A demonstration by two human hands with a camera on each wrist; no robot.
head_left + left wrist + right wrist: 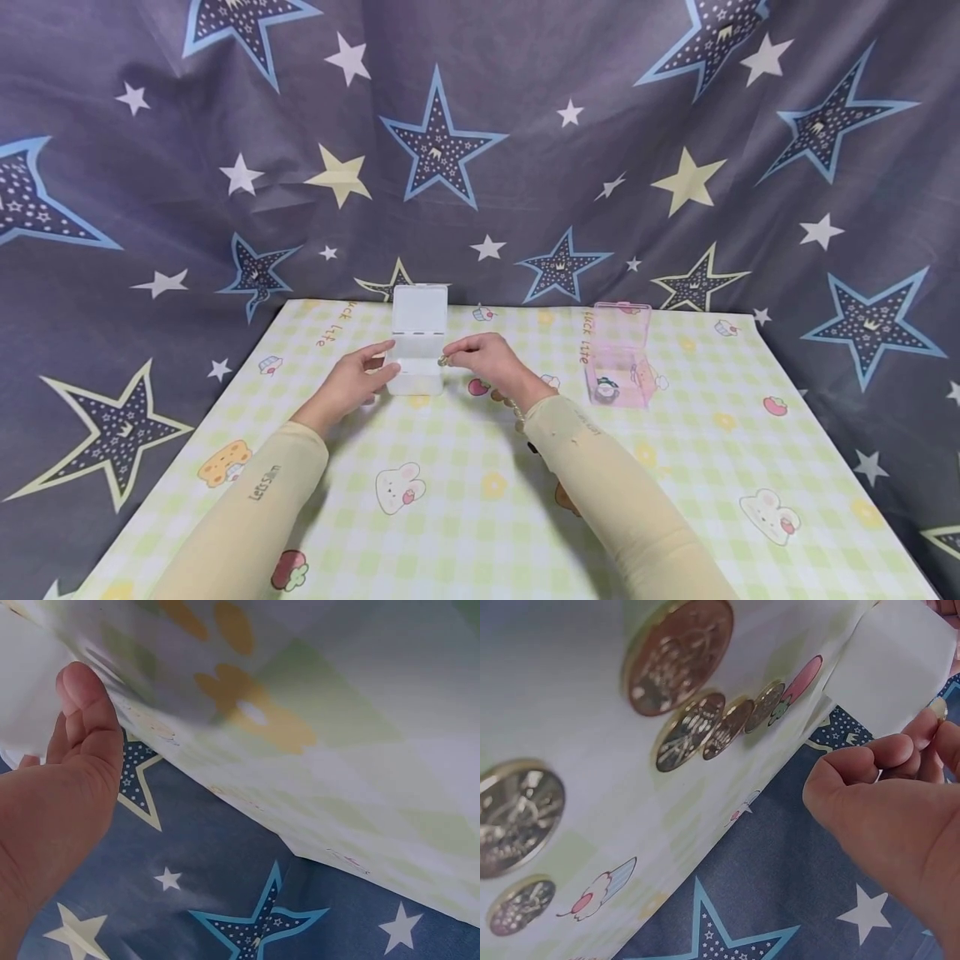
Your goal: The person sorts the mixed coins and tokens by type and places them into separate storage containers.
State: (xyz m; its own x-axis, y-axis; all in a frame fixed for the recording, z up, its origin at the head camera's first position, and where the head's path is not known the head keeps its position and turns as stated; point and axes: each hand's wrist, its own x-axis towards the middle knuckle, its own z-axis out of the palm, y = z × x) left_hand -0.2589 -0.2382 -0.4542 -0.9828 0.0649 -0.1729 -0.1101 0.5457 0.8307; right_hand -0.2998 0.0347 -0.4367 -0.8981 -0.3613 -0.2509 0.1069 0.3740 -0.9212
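An open white plastic box (416, 383) stands near the back of the table, its lid (420, 310) raised. My left hand (351, 385) holds the box at its left side, thumb by the front and fingers farther back. The left wrist view catches only part of that hand (71, 757) against the white wall. Between thumb and fingertips, my right hand (491, 362) pinches a gold-coloured coin (443, 361) at the box's right side. Several shiny coins (691, 731) lie on the cloth beneath the right forearm, which partly covers them in the head view.
A clear pink box (621, 367) with its lid up stands to the right; a small white and dark green thing (606, 389) shows at its left front. A checked cloth (450, 517) with printed pictures covers the table. Behind hangs a dark star-patterned curtain (510, 200).
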